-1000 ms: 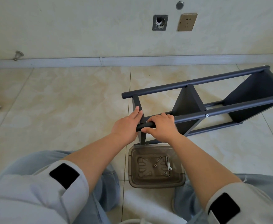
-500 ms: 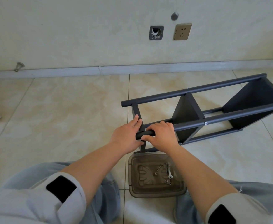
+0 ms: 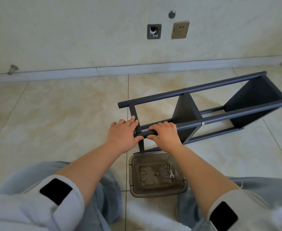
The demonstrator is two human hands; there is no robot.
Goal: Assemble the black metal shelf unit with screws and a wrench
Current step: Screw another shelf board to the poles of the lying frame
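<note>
Differing little from half a second ago: both hands still sitting at the near end of the shelf unit (image 3: 203, 112), the view merely tilted so the wall socket (image 3: 180, 30) sits lower.

Going left to right from the shelf unit's near post (image 3: 137, 121): lying just left of it, the left hand (image 3: 122, 134), its grip loosely closed, fingers stretching forward to touch the post and thumb tucking under the end of the near rail (image 3: 149, 132). Gripping that rail just right of the post, the right hand (image 3: 166, 135), fingers curling over the top and thumb coming up beneath, clamped on the tube.

Lying on its side on the tiled floor (image 3: 61, 114), the shelf unit: dark round rails running away to the right toward the wall, two flat dark panels standing between them, silver screw heads (image 3: 203, 123) showing on the near rail.

Sitting just nearer than the post, between the knees, a smoky translucent tray (image 3: 157, 190) holding loose screws (image 3: 160, 169) and a small wrench (image 3: 171, 172).
</note>
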